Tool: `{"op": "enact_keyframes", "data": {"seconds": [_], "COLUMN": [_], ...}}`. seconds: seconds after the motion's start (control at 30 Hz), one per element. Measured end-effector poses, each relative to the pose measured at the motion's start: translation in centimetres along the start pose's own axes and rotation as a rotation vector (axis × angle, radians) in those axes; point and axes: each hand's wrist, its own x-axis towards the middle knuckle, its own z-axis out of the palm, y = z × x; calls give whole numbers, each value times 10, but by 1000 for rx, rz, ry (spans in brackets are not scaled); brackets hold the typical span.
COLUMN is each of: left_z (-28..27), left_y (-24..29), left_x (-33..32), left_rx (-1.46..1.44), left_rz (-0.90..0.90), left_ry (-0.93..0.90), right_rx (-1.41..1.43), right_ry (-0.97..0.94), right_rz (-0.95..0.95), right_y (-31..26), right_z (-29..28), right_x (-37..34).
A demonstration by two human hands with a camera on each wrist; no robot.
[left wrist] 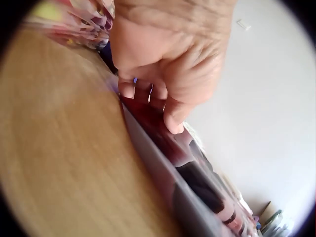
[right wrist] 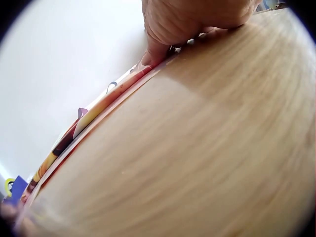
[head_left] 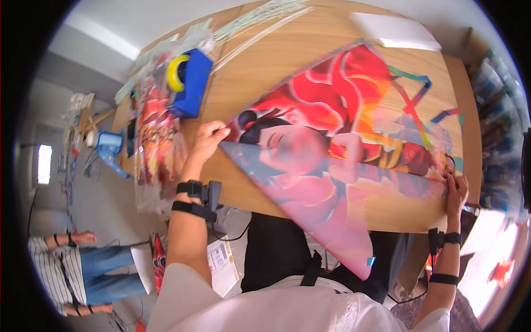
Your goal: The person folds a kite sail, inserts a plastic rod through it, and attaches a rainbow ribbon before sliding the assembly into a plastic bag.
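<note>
A triangular kite [head_left: 337, 94] printed with a red and orange cartoon figure stretches between my hands across the table. My left hand [head_left: 209, 143] pinches its left corner, beside the figure's dark hair; the left wrist view shows thumb and fingers on the kite's dark red tip [left wrist: 148, 113]. At the far right end, my right hand [head_left: 457, 193] grips the kite's spine edge [right wrist: 106, 103], seen low over the wood in the right wrist view. One pinkish, see-through wing [head_left: 343, 227] hangs over the table's near edge. Coloured ribbons [head_left: 412, 105] trail from the kite's right side.
A blue tape dispenser [head_left: 193, 83] with yellow tape stands at the back left, beside bagged printed kites [head_left: 155, 133]. Thin pale rods [head_left: 260, 33] lie behind, and a white sheet [head_left: 395, 31] at the back right. Another person [head_left: 83, 271] is at the lower left.
</note>
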Motion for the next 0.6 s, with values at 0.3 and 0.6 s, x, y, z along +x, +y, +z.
{"op": "enact_keyframes", "data": {"seconds": [0.3,0.6], "left_z": [21,20], "left_y": [-27,-32], "left_x": [1,3], "left_rx": [38,109], "left_rz": [43,66], "left_ry": [114,109], "right_rx": [-129,-49], "right_ry": [55,-99], "right_rz": [-40,-93], "right_y": [-21,-12], "right_z": [0,-18], "right_x": [4,5]}}
